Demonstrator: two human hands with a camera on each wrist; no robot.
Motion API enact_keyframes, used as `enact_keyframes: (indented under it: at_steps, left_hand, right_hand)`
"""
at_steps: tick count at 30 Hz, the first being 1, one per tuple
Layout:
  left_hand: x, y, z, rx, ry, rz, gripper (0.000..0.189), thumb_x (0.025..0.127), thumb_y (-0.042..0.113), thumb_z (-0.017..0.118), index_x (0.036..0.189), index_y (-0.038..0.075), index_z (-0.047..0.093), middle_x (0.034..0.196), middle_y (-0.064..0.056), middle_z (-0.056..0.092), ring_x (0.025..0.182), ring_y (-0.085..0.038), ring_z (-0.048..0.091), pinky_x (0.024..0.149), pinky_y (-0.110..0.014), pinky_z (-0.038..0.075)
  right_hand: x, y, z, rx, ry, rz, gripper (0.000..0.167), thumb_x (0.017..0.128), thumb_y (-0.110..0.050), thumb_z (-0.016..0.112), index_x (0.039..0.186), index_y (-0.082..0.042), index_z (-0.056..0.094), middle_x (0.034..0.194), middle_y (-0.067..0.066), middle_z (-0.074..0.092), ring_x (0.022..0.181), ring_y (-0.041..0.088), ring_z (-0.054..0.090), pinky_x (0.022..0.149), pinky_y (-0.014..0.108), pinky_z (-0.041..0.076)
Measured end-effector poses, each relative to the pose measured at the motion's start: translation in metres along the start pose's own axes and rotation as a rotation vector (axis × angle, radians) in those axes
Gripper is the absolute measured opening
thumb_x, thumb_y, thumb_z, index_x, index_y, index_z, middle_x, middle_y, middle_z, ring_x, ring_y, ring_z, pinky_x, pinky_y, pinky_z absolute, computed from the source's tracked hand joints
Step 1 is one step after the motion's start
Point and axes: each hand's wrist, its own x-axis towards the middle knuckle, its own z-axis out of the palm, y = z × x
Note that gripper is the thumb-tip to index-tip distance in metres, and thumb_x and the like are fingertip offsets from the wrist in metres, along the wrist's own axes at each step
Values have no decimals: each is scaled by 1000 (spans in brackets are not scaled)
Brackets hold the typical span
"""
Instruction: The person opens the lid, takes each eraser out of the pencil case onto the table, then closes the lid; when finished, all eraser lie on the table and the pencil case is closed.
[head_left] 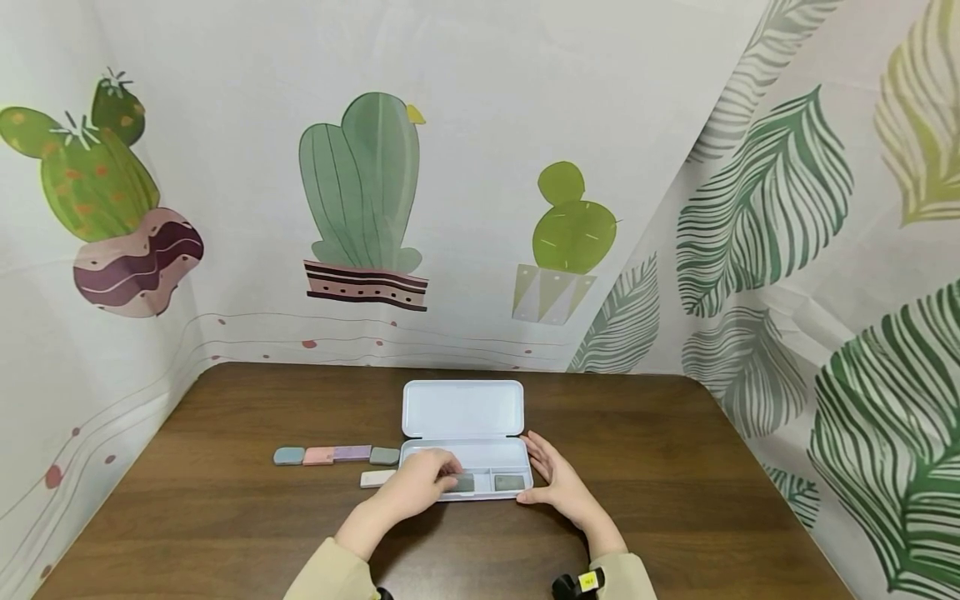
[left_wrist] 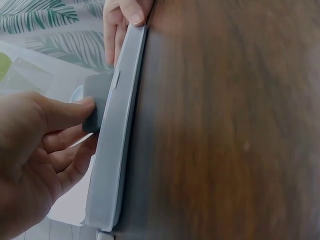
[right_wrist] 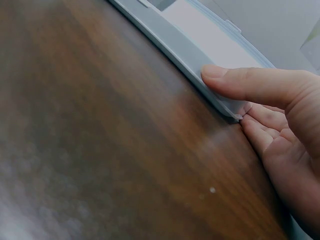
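A white pencil case lies with its lid raised toward the wall. My left hand pinches a dark grey eraser-like block between thumb and fingers, over the front part of the case. Seen from the left wrist, that block stands partly above the front wall. Another grey block lies in the front right compartment. My right hand holds the right end of the case, thumb on the front wall and fingers round the end.
Left of the case, a blue block, a pink block, a purple block and a grey-green block form a row. A white block lies nearer me. The brown table meets a patterned cloth behind.
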Motion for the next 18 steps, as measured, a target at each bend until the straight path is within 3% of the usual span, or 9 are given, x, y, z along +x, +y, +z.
enact_keyframes:
  at_steps: [10,18]
  left_hand:
    - [-11,-21,-22,-86,60,0,6,89,5,68,92,10,67,87,0,67,81,-9,61,69,-23,51]
    - [-27,-50,-49,-98,112,-8,9,89,5,67,98,6,68,94,-3,70,82,-11,64,69,-23,52]
  right_hand:
    - [0,-1,1,-20,19,15,105,71,1,83,150,10,15,154,32,27,144,37,29,104,7,32]
    - [0,-2,1,-19,8,31,106,72,-2,83,152,8,14,156,29,26,144,34,27,103,5,31]
